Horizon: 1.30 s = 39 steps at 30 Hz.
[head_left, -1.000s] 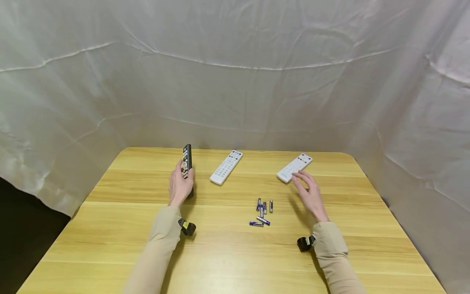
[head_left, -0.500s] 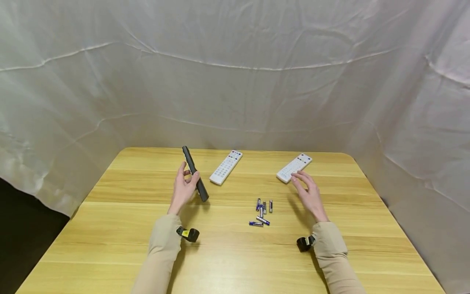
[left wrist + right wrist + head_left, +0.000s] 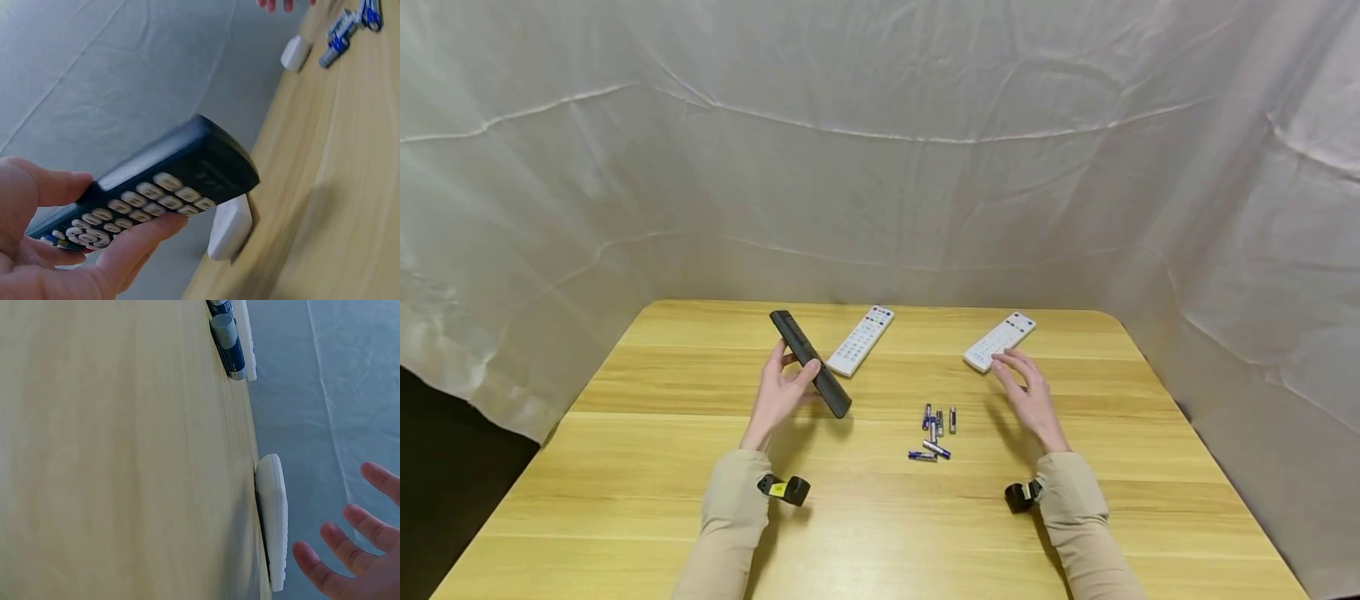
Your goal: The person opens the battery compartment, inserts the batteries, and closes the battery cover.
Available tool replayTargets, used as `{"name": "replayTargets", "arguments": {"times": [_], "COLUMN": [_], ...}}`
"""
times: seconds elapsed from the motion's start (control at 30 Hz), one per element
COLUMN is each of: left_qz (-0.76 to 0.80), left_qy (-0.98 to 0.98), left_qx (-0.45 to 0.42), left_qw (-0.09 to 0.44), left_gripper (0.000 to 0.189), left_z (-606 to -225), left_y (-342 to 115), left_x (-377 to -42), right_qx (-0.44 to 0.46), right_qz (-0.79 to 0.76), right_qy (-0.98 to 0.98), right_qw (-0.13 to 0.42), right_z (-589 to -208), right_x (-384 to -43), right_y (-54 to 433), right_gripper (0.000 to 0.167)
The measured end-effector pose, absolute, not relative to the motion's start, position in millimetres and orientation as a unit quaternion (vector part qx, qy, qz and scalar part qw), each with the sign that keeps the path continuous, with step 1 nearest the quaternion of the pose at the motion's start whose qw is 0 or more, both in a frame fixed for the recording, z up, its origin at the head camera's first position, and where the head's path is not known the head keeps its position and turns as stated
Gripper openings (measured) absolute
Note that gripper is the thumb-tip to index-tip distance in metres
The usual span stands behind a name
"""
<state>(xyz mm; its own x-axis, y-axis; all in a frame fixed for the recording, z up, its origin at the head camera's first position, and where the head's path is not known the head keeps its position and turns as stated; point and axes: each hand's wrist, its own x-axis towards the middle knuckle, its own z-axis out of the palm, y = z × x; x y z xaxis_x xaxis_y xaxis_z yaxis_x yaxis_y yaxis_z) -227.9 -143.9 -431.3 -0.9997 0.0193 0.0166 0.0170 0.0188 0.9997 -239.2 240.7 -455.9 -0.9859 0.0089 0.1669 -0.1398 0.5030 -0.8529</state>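
Note:
My left hand grips a black remote control above the table, thumb on one face and fingers on the other. The remote slants, its back turned up in the head view. In the left wrist view, fingers touch its pale buttons. On the right, my right hand hovers with fingers loosely spread and holds nothing. Nearest to it lies a white remote, also visible edge-on in the right wrist view. The right wrist view shows a gap between those fingers and the white remote.
Another white remote lies buttons up behind the black one. Several blue-and-silver batteries are scattered mid-table between the hands. A pale cloth curtain hangs around the wooden table at the back and sides.
My left hand has turned the black remote from buttons showing to back showing, its near end swinging right. The right hand, white remotes and batteries stay in place.

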Motion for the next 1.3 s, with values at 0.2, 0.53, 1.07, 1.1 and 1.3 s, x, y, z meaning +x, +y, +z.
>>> {"name": "replayTargets", "arguments": {"times": [0.2,0.53,1.07,1.1,1.3], "left_qz": [0.706,0.74,0.755,0.755,0.757], "left_qy": [0.708,0.671,0.646,0.645,0.643], "left_qx": [0.024,0.03,0.058,0.057,0.043], "left_qw": [0.011,0.044,0.097,0.099,0.105], "left_gripper": [0.068,0.07,0.073,0.073,0.073], "left_z": [-424,-415,-406,-406,-407], "left_y": [-138,-130,-118,-118,-115], "left_x": [-223,-217,-208,-208,-207], "right_qx": [0.042,0.048,0.118,0.12,0.129], "right_qz": [0.499,0.502,0.472,0.47,0.46], "right_qy": [-0.862,-0.861,-0.873,-0.873,-0.878], "right_qw": [0.075,0.065,0.042,0.044,0.039], "right_z": [-453,-451,-435,-435,-433], "right_x": [-238,-236,-230,-230,-229], "right_y": [241,239,216,215,207], "right_gripper": [0.05,0.05,0.046,0.046,0.048]}}
